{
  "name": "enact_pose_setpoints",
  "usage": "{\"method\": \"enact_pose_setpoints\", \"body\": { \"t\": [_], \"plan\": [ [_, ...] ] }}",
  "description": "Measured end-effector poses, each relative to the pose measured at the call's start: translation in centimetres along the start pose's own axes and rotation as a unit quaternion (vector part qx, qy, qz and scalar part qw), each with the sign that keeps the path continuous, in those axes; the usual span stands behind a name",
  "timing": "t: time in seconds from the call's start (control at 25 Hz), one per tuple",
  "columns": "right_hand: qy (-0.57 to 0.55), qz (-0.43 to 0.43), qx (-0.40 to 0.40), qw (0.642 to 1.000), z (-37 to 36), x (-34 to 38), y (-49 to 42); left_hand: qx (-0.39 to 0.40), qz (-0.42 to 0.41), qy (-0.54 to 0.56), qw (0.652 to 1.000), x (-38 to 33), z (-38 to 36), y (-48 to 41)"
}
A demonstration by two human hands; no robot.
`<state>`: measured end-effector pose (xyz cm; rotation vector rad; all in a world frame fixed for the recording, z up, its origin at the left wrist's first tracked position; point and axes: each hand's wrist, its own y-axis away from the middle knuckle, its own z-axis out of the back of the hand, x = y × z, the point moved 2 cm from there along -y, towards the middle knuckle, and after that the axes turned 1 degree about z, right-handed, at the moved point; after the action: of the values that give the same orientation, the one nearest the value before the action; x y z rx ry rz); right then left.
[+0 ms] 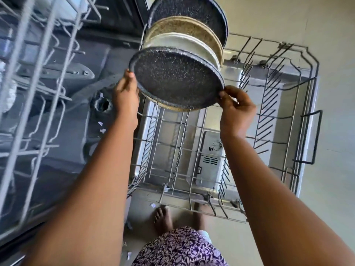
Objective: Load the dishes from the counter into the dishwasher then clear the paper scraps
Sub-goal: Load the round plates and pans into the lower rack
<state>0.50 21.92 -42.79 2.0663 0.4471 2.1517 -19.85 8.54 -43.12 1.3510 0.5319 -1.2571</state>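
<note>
left hand [124, 93] and right hand [236, 106] pinch the dark plate [176, 81] by its rim over the rack [272, 120]; a fingertip slip could drop it onto the stood plates [184, 43].

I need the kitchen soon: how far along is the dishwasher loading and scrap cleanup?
Done: several plates stand on edge in the lower rack. In hand: the left hand and right hand hold a dark speckled plate by its rim, in front of that row. Left: paper scraps lie uncollected on the floor. The counter is out of view, so remaining dishes can't be told.
</note>
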Motion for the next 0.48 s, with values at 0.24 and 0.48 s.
{"method": "enact_pose_setpoints", "body": {
  "t": [0.24, 0.48],
  "plan": [
    [0.114, -0.050, 0.017, 0.992, 0.4, -3.2, -0.2, -0.001, 0.023, -0.116, 0.993, 3.5, 0.4, -0.9],
    [0.188, -0.046, 0.057, 0.979, 0.0, -4.2, -0.2, -0.023, 0.032, -0.240, 0.970, 4.3, -0.8, -0.5]
  ]
}}
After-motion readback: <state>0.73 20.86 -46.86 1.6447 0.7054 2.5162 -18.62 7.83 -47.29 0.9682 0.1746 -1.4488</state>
